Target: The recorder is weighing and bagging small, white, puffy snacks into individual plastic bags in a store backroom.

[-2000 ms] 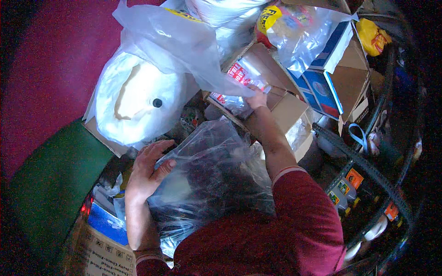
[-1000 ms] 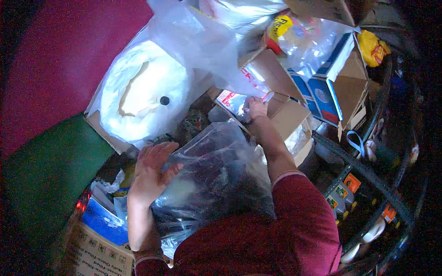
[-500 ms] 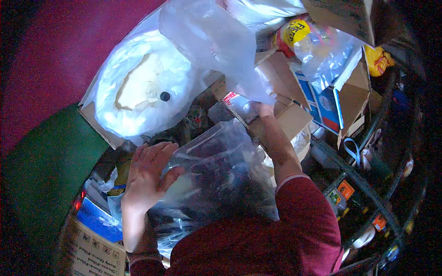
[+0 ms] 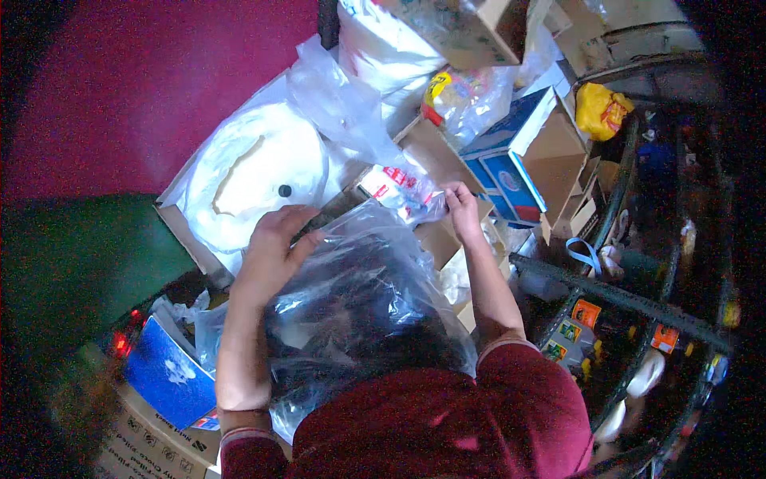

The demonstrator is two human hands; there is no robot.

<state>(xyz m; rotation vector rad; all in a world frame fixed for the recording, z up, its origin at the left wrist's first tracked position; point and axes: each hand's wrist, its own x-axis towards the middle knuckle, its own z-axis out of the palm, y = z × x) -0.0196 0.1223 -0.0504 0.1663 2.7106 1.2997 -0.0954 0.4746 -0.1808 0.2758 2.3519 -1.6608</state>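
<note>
My right hand [image 4: 463, 211] is closed, thumb against fingers, on the edge of a clear plastic packet [image 4: 407, 191] with red and white print. The packet hangs over the upper edge of a large clear plastic bag [image 4: 359, 295] spread in front of me. My left hand [image 4: 279, 243] is open at the bag's upper left corner, thumb and fingers apart; whether it touches the film is unclear. Beyond it stands a box lined with a white plastic bag [image 4: 191, 211], holding pale contents and a small black round cap [image 4: 285, 191].
Right of my right hand is an open blue-and-white carton [image 4: 511, 180], with a yellow bag [image 4: 602, 112] behind. A dark metal rack [image 4: 622, 299] runs down the right side. At lower left are a blue box [image 4: 171, 375] and a brown carton [image 4: 152, 435].
My right hand has come up out of the open brown box area, bringing the printed packet into view. My left hand has moved up and right along the clear bag. The view has shifted.
</note>
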